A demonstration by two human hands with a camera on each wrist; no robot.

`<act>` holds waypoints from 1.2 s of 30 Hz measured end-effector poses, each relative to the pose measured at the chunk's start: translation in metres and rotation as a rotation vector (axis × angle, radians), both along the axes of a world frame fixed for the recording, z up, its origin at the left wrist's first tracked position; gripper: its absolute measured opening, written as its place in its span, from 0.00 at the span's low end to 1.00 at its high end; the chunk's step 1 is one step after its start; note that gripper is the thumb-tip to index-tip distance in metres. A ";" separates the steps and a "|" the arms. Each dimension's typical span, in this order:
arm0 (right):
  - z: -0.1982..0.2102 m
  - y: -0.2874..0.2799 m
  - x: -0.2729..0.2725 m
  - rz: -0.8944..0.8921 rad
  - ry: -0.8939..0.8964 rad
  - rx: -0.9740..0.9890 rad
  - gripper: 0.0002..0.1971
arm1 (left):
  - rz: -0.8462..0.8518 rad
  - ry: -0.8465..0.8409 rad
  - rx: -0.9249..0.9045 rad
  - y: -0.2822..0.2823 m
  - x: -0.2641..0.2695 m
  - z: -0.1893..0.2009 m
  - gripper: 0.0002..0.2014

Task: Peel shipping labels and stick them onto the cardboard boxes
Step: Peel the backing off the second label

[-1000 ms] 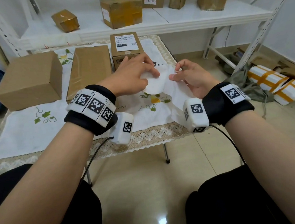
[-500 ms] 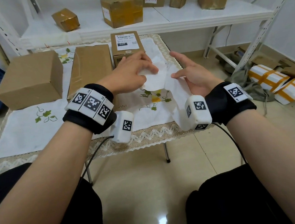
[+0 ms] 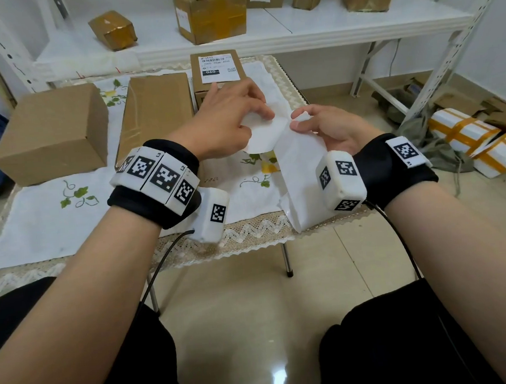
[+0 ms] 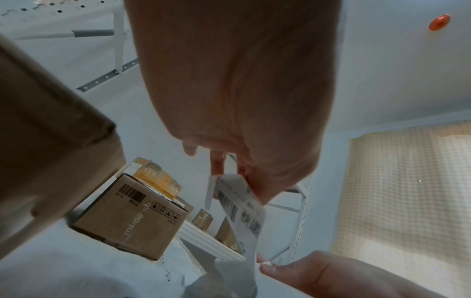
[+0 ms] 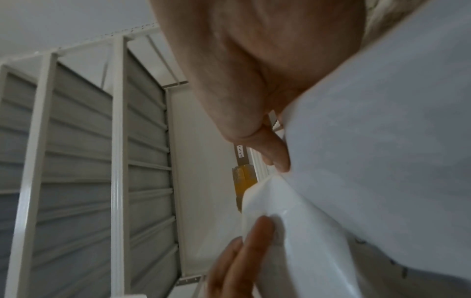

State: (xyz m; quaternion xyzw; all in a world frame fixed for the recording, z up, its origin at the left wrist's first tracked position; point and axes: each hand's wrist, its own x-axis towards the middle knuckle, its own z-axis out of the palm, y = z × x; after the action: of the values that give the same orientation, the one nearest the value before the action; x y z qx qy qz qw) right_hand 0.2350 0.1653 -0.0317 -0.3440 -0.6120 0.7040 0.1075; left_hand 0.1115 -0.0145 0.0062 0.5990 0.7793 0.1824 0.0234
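Observation:
Above the table's right side I hold a white shipping label and its long white backing strip. My left hand pinches the label, whose barcode print shows in the left wrist view. My right hand pinches the strip's upper corner, and the strip hangs down past the wrist. The label is partly lifted off the strip. Three cardboard boxes stand on the table: a plain one at the left, a flat taped one in the middle, and a small one bearing a printed label behind my left hand.
A low table with a white embroidered cloth stands before my knees. Behind it a white shelf carries several taped boxes. Wrapped white parcels and cardboard scraps lie on the floor at the right.
My right hand, whose fingers were spread half a second ago, has pinched the backing strip again. The label has come further away from the strip.

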 end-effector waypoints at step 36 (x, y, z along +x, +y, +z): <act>-0.007 -0.001 0.002 -0.261 0.001 -0.053 0.18 | 0.186 -0.506 0.328 0.001 -0.025 -0.004 0.22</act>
State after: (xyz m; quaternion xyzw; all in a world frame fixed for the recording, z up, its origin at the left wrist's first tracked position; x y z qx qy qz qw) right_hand 0.2367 0.1648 -0.0388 -0.4231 -0.5432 0.7000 0.1894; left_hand 0.0868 -0.0136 0.0021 0.4567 0.7604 0.4501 0.1030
